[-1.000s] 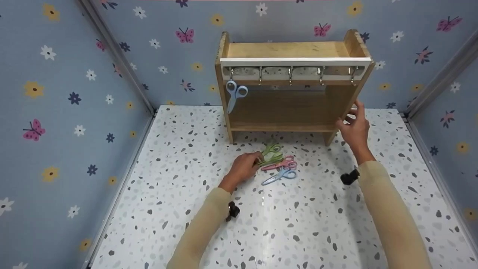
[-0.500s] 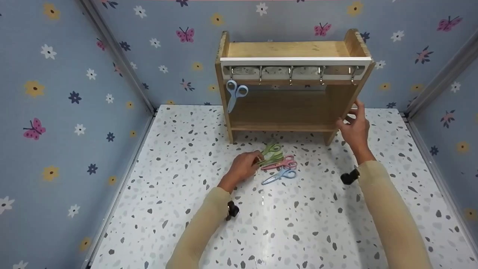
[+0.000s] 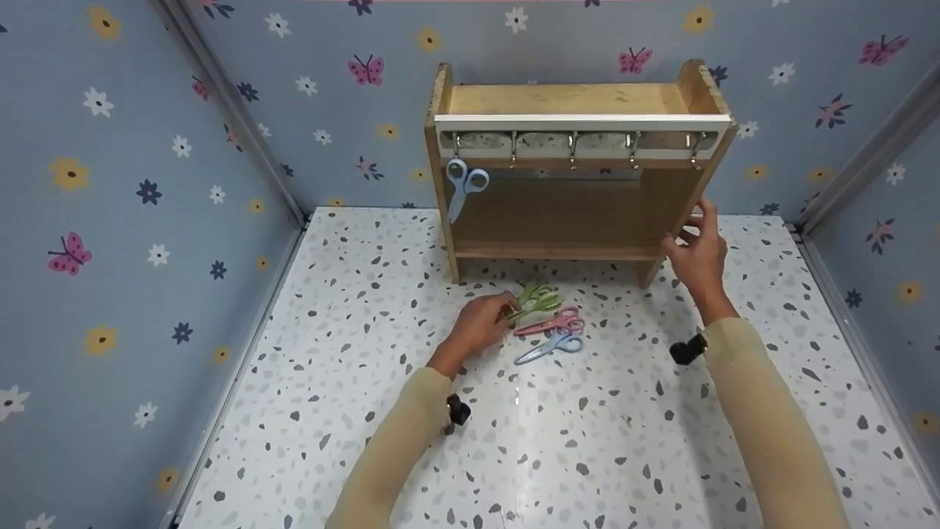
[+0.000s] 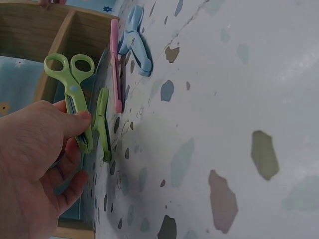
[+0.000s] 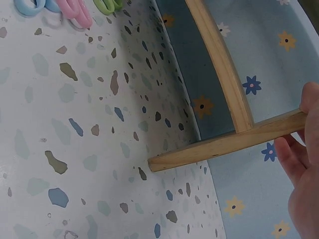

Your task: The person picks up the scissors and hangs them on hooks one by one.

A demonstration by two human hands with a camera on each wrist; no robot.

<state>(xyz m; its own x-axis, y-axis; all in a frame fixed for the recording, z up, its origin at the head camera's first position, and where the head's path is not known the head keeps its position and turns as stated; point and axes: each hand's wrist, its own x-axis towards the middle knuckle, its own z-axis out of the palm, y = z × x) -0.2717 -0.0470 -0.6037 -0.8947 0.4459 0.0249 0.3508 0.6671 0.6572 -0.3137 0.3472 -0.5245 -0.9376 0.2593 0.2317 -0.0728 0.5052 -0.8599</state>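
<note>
My left hand (image 3: 485, 322) pinches a pair of green scissors (image 4: 76, 92) by the blade end between thumb and fingers, handle loops pointing away from the palm. A second pair of green scissors (image 4: 101, 124) is close beside it, lower down. Pink scissors (image 3: 551, 323) and blue scissors (image 3: 551, 346) lie on the speckled table. My right hand (image 3: 699, 253) grips the right side panel of a wooden rack (image 3: 558, 251), thumb at the front and fingers behind. Another pair of blue scissors (image 3: 463, 187) hangs by a loop from the rack's leftmost hook.
A white rail (image 3: 580, 119) with several metal hooks (image 3: 573, 150) runs across the rack's front. The rack stands on the speckled tabletop (image 3: 587, 441) near the flowered back wall (image 3: 352, 103). Flowered side walls rise at left and right.
My left hand has shifted very slightly up and right, and the green scissors in it have moved a little. The right hand and the rack stay where they were.
</note>
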